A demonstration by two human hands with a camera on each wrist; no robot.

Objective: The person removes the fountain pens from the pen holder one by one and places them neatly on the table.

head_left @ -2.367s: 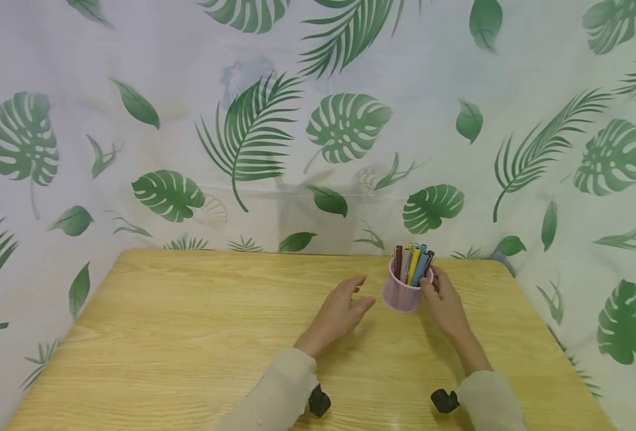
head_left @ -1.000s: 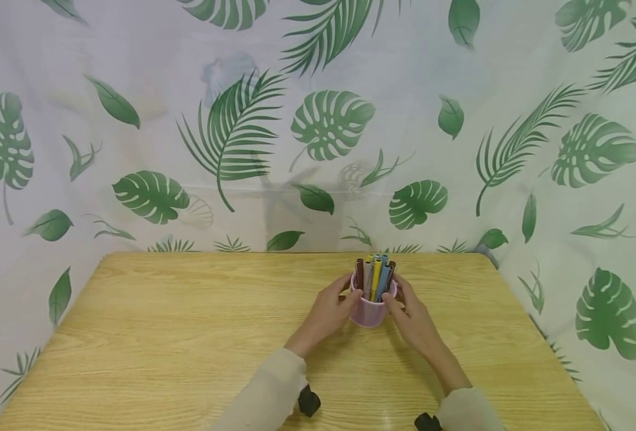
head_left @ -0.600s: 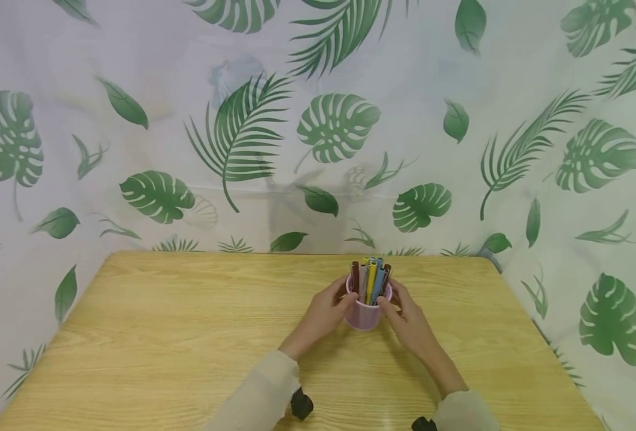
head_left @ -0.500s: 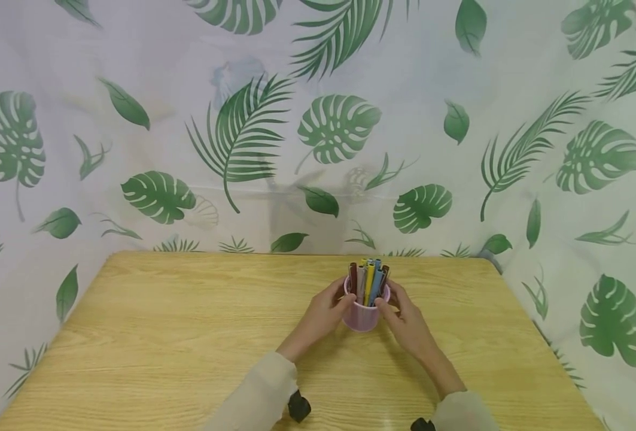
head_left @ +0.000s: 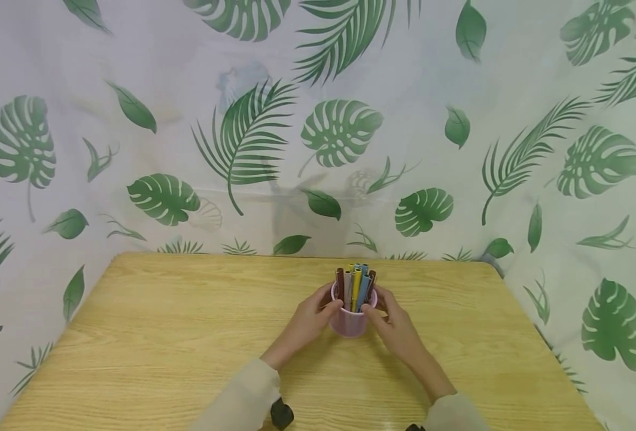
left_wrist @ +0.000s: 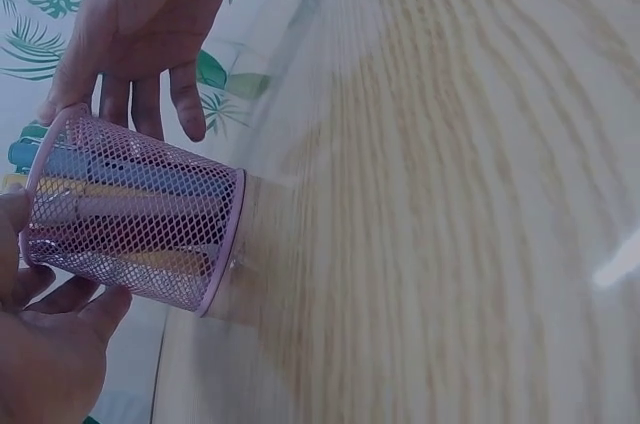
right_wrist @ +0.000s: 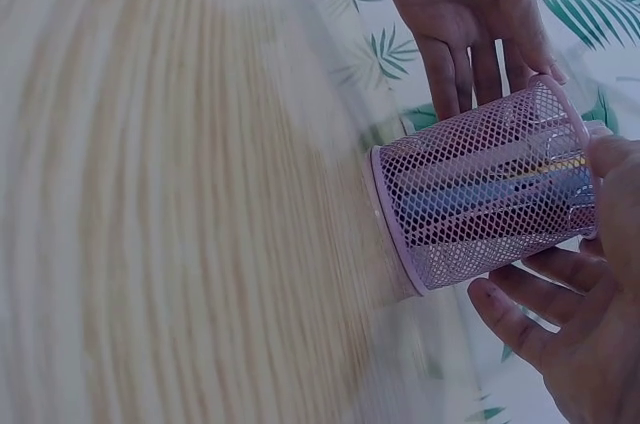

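A pink mesh pen holder (head_left: 348, 325) stands upright between my two hands near the far side of the wooden table. Several capped pens (head_left: 356, 290) in brown, grey, yellow and blue poke out of its top. My left hand (head_left: 308, 317) holds its left side, thumb at the rim and fingers around the back. On the opposite side, my right hand (head_left: 398, 332) grips it likewise, with the thumb at the front rim. Both wrist views show the mesh wall (left_wrist: 140, 209) between the hands. Whether its base (right_wrist: 397, 224) touches the tabletop I cannot tell.
The wood-grain table (head_left: 177, 335) spreads out around the hands. Behind it and at both sides hangs a white leaf-print cloth (head_left: 274, 149), close to the table's back edge. A black device (head_left: 282, 413) sits at the left wrist.
My left hand, earlier apart from the pen holder, now holds it along with my right. Both hands have brought it leftward and slightly nearer to me, with the pens still in it.
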